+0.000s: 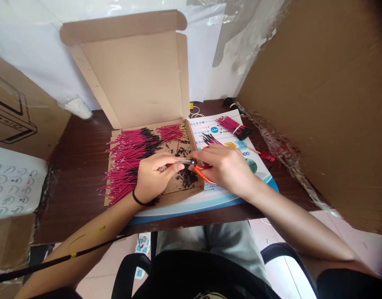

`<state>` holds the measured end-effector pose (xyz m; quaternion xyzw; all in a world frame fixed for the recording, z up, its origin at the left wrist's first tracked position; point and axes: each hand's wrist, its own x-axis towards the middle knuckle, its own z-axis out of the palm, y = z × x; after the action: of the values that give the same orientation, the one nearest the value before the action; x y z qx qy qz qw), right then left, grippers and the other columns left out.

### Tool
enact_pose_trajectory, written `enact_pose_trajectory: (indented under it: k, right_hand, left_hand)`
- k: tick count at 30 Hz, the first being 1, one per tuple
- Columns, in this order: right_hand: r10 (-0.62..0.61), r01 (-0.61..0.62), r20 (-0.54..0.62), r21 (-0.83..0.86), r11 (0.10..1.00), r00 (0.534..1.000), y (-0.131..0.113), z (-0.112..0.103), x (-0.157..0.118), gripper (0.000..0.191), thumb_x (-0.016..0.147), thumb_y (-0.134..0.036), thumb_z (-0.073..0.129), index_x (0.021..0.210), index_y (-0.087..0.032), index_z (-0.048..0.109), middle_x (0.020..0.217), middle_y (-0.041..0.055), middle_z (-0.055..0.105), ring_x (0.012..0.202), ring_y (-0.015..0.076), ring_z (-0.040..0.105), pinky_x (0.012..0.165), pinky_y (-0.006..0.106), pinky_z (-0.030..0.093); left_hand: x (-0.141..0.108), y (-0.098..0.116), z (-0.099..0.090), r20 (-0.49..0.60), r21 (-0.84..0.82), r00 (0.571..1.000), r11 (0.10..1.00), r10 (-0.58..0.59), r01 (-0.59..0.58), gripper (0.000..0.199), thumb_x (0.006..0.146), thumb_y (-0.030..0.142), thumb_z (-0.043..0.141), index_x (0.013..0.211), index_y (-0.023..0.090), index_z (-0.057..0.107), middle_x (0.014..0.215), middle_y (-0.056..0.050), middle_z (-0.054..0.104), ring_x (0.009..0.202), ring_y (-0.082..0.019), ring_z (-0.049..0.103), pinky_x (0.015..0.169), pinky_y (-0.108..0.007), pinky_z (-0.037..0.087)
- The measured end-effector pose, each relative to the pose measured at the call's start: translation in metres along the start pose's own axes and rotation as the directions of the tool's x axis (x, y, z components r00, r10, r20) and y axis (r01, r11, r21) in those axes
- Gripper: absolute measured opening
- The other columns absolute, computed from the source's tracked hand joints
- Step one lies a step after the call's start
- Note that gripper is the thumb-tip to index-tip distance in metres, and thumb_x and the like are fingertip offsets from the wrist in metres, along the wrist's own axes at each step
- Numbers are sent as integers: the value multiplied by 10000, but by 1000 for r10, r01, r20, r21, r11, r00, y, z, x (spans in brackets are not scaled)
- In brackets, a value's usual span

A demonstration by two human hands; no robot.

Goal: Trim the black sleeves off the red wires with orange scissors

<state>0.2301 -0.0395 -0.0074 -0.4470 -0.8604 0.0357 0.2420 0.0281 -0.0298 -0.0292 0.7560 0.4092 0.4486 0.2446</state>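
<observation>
My right hand [226, 166] grips a pair of orange-handled scissors [208, 176], its fingers wrapped in the handles and the blades pointing left. Close to the blades, my left hand [156, 172] is closed in a pinch of thumb and fingers. What it pinches is too small to make out. Both hands are over an open cardboard box [191, 137]. In the box, red wires with black ends [128, 155] lie in a thick pile on the left. A smaller group of red wires [170, 133] lies at the back. Black scraps [187, 178] are scattered below my hands.
The box's lid [134, 74] stands upright behind. Right of the box, a printed sheet [256, 166] carries a tied wire bundle [232, 126] and some loose wires [211, 139]. A red-tipped object [267, 156] lies farther right. Large cardboard panels [328, 104] flank the table.
</observation>
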Motion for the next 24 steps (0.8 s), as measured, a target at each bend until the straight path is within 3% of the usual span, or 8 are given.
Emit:
enact_pose_trajectory:
  k: [5, 12, 17, 24]
  right_hand:
    - [44, -43, 53, -18, 999, 998, 0, -1, -1, 206, 873, -310, 541, 901, -196, 710, 672, 33, 646, 633, 148, 560, 553, 265, 338]
    - [102, -101, -7, 75, 992, 995, 0, 2, 0, 332, 874, -419, 544, 1020, -164, 699, 759, 70, 684, 675, 159, 599, 613, 272, 408]
    - [74, -74, 15, 61, 995, 997, -3, 2, 0, 296, 854, -409, 568, 974, -177, 706, 706, 42, 660, 622, 139, 566, 572, 262, 378]
    - [51, -52, 26, 31, 998, 998, -4, 3, 0, 244, 848, -359, 567, 965, -193, 701, 684, 24, 645, 615, 132, 555, 540, 262, 332]
  left_hand:
    - [1, 0, 0, 6, 6, 1000, 1000, -11, 11, 106, 786, 253, 669, 730, 188, 731, 703, -26, 715, 637, -122, 627, 597, -234, 491]
    - [0, 0, 0, 17, -23, 998, 998, -54, 54, 97, 800, 263, 661, 813, 200, 734, 764, -35, 729, 668, -121, 637, 582, -222, 485]
    - [0, 0, 1, -20, -21, 998, 998, -56, 56, 100, 763, 248, 689, 700, 170, 688, 658, -14, 682, 545, -90, 559, 489, -199, 420]
    - [-1, 1, 1, -16, 5, 996, 997, -83, 83, 114, 766, 260, 685, 704, 165, 682, 668, -14, 679, 560, -90, 559, 487, -196, 410]
